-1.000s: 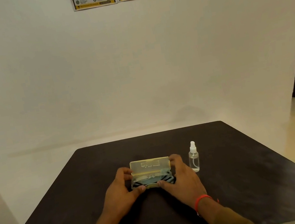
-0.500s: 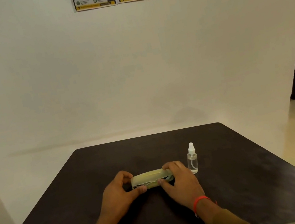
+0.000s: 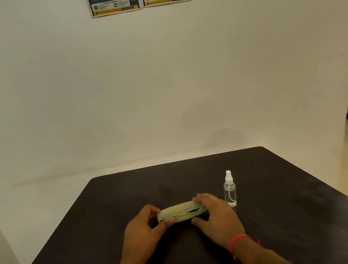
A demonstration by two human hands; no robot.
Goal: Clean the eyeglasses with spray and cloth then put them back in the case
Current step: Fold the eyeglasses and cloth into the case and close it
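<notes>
Case: a translucent yellowish case (image 3: 180, 212) lies on the dark desk (image 3: 295, 203), near the middle and toward the near edge; its lid is down or very nearly so.
Eyeglasses: a dark shape shows through the case wall, judged to be the eyeglasses inside; details are too small to confirm.
Left hand: the left hand (image 3: 143, 228) clasps the left end of the case, thumb on the near side, fingers curled over the far side.
Right hand: the right hand (image 3: 214, 213) covers the right end, fingers pressing on the lid, thumb on the near side.
Spray bottle: a clear spray bottle (image 3: 229, 190) stands upright just beside the right hand, toward the right edge, untouched.
Cloth: not visible anywhere on the desk.
Progress: judged to be at the closing step, with the glasses stowed; whether cleaning is done cannot be told from this view.
Remaining: confirm the lid is latched, then release both hands.
</notes>
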